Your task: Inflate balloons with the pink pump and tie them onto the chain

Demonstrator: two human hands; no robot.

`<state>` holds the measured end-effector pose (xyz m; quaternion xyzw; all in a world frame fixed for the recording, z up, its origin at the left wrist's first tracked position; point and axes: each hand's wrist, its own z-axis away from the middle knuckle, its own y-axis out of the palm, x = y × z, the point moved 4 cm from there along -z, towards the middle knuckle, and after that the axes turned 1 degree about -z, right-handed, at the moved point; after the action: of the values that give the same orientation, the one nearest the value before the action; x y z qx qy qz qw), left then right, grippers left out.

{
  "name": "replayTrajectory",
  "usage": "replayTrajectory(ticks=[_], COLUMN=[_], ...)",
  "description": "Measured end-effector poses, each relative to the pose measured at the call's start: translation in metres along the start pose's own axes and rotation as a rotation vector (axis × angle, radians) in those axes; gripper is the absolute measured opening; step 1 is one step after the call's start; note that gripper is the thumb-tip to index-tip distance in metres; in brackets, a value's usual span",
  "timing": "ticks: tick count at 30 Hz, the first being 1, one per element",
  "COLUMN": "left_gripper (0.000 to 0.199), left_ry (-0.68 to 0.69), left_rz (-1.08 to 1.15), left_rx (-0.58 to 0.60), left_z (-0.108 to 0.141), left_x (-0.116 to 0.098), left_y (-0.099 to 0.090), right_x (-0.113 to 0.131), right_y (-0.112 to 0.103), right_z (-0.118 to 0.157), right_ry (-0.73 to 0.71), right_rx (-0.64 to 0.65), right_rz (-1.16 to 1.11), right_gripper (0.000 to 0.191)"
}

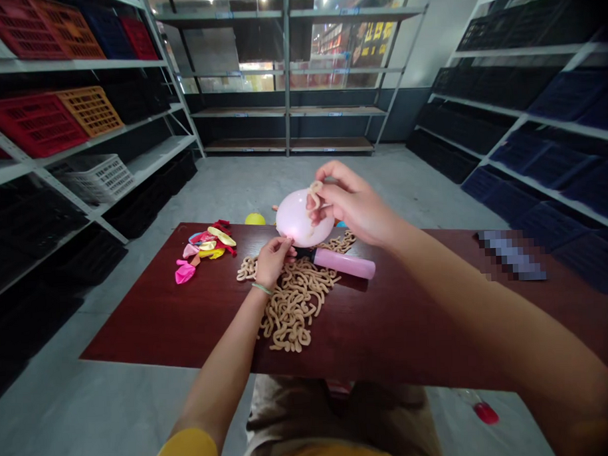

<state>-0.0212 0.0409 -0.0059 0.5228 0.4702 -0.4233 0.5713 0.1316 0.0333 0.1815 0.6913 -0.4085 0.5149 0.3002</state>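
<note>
A pale pink inflated balloon (pixel 294 218) sits above the table with its lower end at the pinched fingers of my left hand (pixel 274 261). In front of the balloon, my right hand (pixel 350 203) is raised, its thumb and fingers closed on a small beige loop (pixel 314 196). Beneath the left hand spreads a pile of beige curled, cord-like pieces (pixel 291 305). A pink hand pump (pixel 344 262) with a black nozzle end lies across the pile, just right of the left hand.
Several deflated balloons (pixel 205 248) lie at the left of the dark red table (pixel 152 313). Behind its far edge show a yellow balloon (pixel 255 219) and a bit of blue. A blurred-out object (pixel 512 254) rests at right. Shelves with crates (pixel 93 110) stand on both sides.
</note>
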Motion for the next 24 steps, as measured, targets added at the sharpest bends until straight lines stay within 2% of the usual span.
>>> replayTrajectory(ticks=[4, 6, 9, 11, 13, 15, 17, 20, 24], left_gripper=[0.034, 0.033, 0.03, 0.027, 0.024, 0.021, 0.02, 0.02, 0.016], left_ry=[0.066, 0.113, 0.24, 0.359, 0.474, 0.565, 0.626, 0.681, 0.716], left_rz=[-0.135, -0.268, -0.528, -0.677, -0.774, -0.827, -0.863, -0.869, -0.76], left_rx=[-0.022, -0.039, -0.096, -0.147, -0.178, -0.221, -0.296, -0.391, -0.315], left_z=[0.002, 0.004, 0.008, 0.01, 0.012, 0.012, 0.012, 0.012, 0.011], left_x=[-0.001, -0.004, -0.01, -0.015, -0.018, -0.02, -0.022, -0.024, -0.025], left_y=[0.001, 0.001, -0.002, -0.004, -0.005, -0.006, -0.009, -0.013, -0.012], right_x=[0.004, -0.007, -0.038, -0.063, -0.084, -0.096, -0.102, -0.106, -0.11], right_y=[0.012, 0.019, 0.029, 0.034, 0.036, 0.035, 0.033, 0.031, 0.028], right_z=[-0.043, -0.061, -0.075, -0.077, -0.074, -0.071, -0.068, -0.066, -0.067], right_ry=[-0.061, -0.044, 0.036, 0.134, 0.233, 0.26, 0.258, 0.234, 0.078], right_rx=[-0.02, -0.013, 0.01, 0.036, 0.065, 0.078, 0.088, 0.161, 0.185], right_rz=[0.026, 0.021, 0.02, 0.052, 0.093, 0.148, 0.206, 0.304, 0.522], right_gripper=[0.013, 0.016, 0.015, 0.014, 0.024, 0.037, 0.04, 0.035, 0.035])
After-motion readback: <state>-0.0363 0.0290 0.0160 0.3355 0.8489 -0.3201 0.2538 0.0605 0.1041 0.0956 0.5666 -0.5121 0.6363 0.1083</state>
